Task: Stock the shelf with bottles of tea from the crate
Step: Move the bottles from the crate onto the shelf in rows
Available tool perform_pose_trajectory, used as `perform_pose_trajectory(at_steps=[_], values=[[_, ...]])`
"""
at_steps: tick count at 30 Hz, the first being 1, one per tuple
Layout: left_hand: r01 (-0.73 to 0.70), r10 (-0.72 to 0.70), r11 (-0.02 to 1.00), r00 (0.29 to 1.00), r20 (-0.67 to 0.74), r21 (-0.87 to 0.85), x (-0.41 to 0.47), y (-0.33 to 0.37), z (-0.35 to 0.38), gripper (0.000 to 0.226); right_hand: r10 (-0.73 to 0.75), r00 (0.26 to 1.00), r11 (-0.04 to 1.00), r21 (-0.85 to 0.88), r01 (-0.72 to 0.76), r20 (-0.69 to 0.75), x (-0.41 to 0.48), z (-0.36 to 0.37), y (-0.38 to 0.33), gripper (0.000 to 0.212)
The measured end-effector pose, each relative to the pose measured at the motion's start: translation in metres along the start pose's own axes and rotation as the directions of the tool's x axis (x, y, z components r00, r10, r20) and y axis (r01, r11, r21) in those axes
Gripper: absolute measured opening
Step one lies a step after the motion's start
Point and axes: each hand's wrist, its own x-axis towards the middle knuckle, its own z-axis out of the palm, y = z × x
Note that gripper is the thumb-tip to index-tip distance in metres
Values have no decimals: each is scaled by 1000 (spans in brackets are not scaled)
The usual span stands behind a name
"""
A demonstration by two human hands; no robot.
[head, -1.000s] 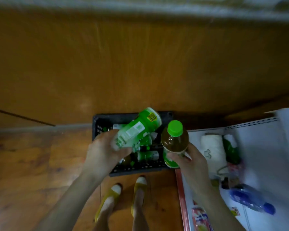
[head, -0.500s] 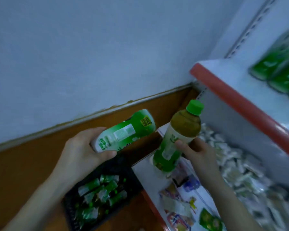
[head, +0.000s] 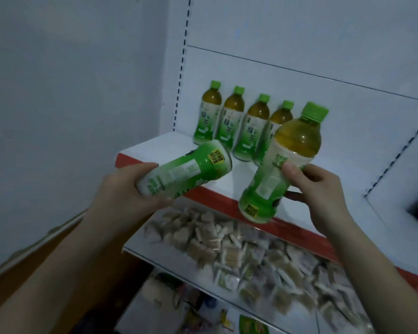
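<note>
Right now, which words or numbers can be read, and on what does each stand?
"绿茶": labels of the standing bottles on the shelf; the fourth is partly hidden.
Left yellow sticker, on the left bottle in the left hand: too blurred to read.
Right yellow sticker, on the right bottle in the right hand: too blurred to read.
Small print on both held bottles: too small to read.

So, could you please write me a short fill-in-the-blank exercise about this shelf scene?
The shelf holds ____ standing bottles.
The left hand grips a sideways bottle, the right hand a second bottle with its cap pointing ____.
That cap is ____.
Missing words: four; up; green.
</note>
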Motion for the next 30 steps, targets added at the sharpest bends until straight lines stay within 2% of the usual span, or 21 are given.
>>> perform_pose_trajectory(at_steps=[5, 9, 12, 16, 20, 23, 26, 28, 30], values=[[-144, 139, 987, 988, 66, 70, 55, 41, 65, 63, -25, 989, 999, -28, 21, -147, 45, -77, 16, 5], [-185, 167, 974, 976, 139, 130, 90, 68, 118, 54, -11, 984, 999, -46, 3, -178, 76, -120, 40, 6], [-196, 162, 963, 970, 181, 187, 108, 78, 149, 57, 25, 984, 997, -64, -37, -179, 98, -140, 57, 16], [-185, 138, 960, 966, 220, 211, 127, 83, 185, 59, 58, 986, 992, -100, -74, -158, 129, -157, 78, 9], [-203, 117, 943, 945, 305, 266, 140, 80, 210, 69, 70, 980, 980, -172, -102, -186, 158, -161, 97, 15], [-231, 111, 934, 912, 394, 272, 146, 83, 221, 88, 67, 975, 970, -214, -114, -213, 171, -159, 109, 26], [-282, 143, 924, 881, 451, 257, 154, 85, 228, 91, 64, 966, 963, -239, -125, -249, 176, -160, 115, 28], [-299, 138, 919, 853, 503, 255, 161, 87, 232, 79, 91, 974, 965, -224, -137, -207, 174, -165, 117, 28], [-326, 158, 914, 833, 530, 241, 168, 87, 235, 69, 131, 987, 963, -226, -148, -91, 169, -170, 118, 37]])
